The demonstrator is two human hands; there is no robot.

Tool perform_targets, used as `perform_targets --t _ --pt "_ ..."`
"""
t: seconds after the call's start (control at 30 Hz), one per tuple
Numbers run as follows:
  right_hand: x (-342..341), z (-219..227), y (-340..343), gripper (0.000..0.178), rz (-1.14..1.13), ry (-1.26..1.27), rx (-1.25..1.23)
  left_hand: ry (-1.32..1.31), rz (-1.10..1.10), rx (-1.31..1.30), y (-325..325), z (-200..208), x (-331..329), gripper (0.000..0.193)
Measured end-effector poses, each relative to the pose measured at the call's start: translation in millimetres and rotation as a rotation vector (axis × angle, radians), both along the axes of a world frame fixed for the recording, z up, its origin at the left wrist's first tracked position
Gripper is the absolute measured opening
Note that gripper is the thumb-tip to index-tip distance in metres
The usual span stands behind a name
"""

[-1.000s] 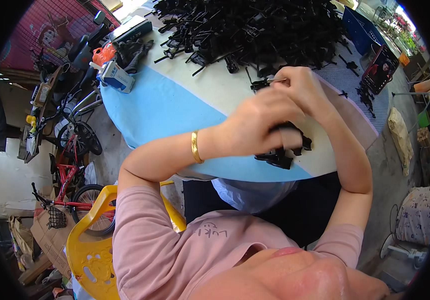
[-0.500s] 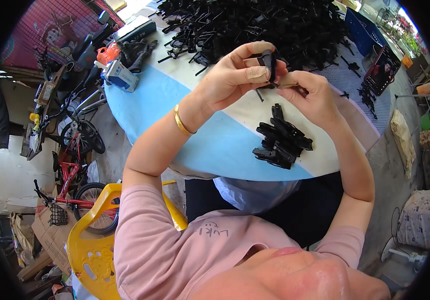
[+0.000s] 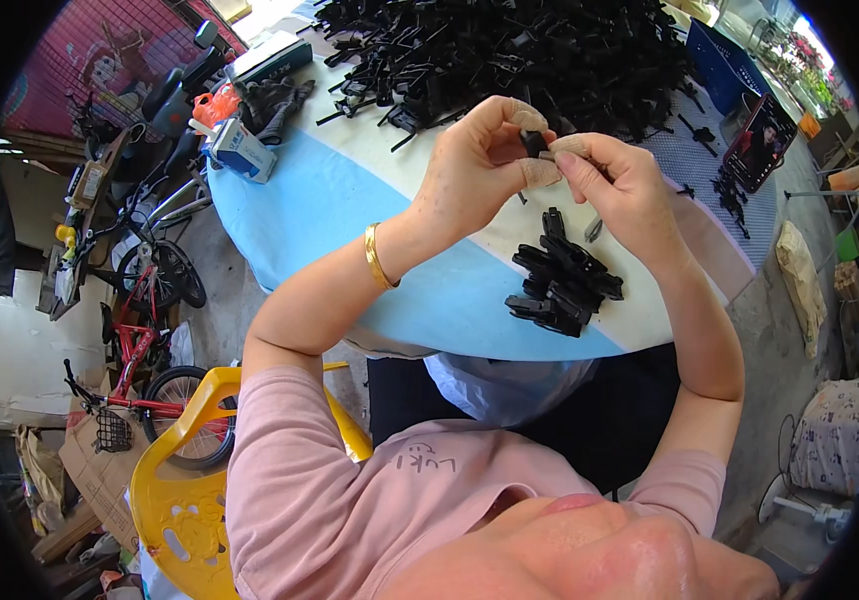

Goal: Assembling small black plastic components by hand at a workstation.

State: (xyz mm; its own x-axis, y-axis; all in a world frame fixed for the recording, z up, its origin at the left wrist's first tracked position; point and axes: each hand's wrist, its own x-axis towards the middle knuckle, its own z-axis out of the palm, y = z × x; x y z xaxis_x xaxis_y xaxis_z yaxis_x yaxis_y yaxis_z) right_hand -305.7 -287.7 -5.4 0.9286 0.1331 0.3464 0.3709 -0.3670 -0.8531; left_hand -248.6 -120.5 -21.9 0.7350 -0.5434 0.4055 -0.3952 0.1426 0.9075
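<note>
Above the table, my left hand (image 3: 475, 165) grips a small black plastic part (image 3: 533, 143) between its taped thumb and forefinger. My right hand (image 3: 625, 190) is closed too, its thumb and taped forefinger pinching at the right edge of that part; the exact contact is hidden by the fingers. Below the right palm a short grey metal piece (image 3: 594, 230) shows, and I cannot tell whether the hand holds it. Nearer me lies a small heap of black plastic parts (image 3: 565, 280). A big mound of similar black parts (image 3: 510, 60) covers the table's far side.
The round table has a blue and cream cloth (image 3: 320, 215). At its left are a blue-white carton (image 3: 242, 152) and dark gloves (image 3: 275, 105). A phone (image 3: 762, 140) and a blue basket (image 3: 725, 65) stand at right. A yellow chair (image 3: 185, 500) and red bicycle (image 3: 135, 350) are at left.
Both hands have shifted slightly, the left one down and turned so less of the black part shows. The grey metal piece has come into sight below the right hand.
</note>
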Motion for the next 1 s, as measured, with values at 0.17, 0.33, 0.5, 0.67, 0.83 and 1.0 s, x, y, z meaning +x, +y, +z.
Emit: perform_targets --t 0.17,0.33,0.5,0.67,0.83,1.0 --pt "-3 -1 4 0.015 -0.013 -0.015 -0.010 -0.032 0.037 -0.096 -2 -3 -1 0.025" --pt "-5 -1 7 0.015 -0.069 0.078 0.088 -0.198 0.141 -0.094 -5 -5 -5 0.020" --pt "-6 -1 6 0.015 -0.059 0.076 0.103 -0.320 0.188 -0.063 -5 -7 -6 0.021" --pt "0 5 -6 0.016 -0.042 -0.085 0.030 -0.310 0.291 0.141 -7 1 -11 0.043" --pt "-4 6 2 0.019 -0.070 -0.114 -0.132 -0.587 0.316 0.213 -7 -2 -17 0.060" --pt "0 5 -8 0.019 -0.074 -0.166 -0.050 -1.018 0.418 0.208 2 16 -3 0.056"
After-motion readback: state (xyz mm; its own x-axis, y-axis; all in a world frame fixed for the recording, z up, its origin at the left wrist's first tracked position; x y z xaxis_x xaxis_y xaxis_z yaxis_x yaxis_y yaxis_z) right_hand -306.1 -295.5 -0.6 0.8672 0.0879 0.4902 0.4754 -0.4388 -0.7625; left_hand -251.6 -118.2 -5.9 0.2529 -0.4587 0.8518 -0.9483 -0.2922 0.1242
